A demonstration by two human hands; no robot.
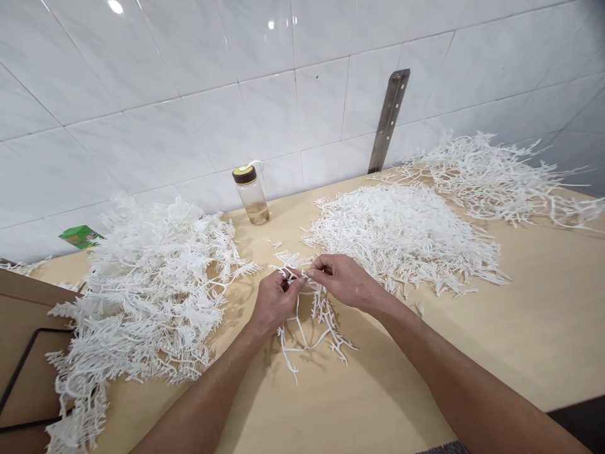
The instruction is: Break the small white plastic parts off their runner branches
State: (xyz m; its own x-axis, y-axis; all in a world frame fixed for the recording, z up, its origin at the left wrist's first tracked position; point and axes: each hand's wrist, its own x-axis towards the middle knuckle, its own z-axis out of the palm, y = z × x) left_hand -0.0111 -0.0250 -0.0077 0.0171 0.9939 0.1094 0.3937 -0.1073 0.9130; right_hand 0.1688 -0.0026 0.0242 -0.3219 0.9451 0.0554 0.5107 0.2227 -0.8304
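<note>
**Entry: white plastic sprig, in both hands**

Left hand (274,299) and right hand (347,280) are both pinched onto one white plastic sprig (326,318), raised just above the tabletop (543,315) (fingertips nearly meeting). The step looks like working its top twigs, and the thin stems call for a firm, close pinch. Left heap (146,290) and right heap (406,236) flank the hands, with a bottle (253,197) behind.

A wall (189,94) of large, glossy white tiles with thin grey joints runs behind a pale wooden tabletop (543,302). Two bright spots of lamp light (115,6) glint in the tiles near the top. A perforated metal strip (389,120) leans slightly against the wall, its foot at the table's back edge. The lighting is even and shadows on the wood are soft. A dark patch of floor (583,419) shows past the table's near right edge.
</note>
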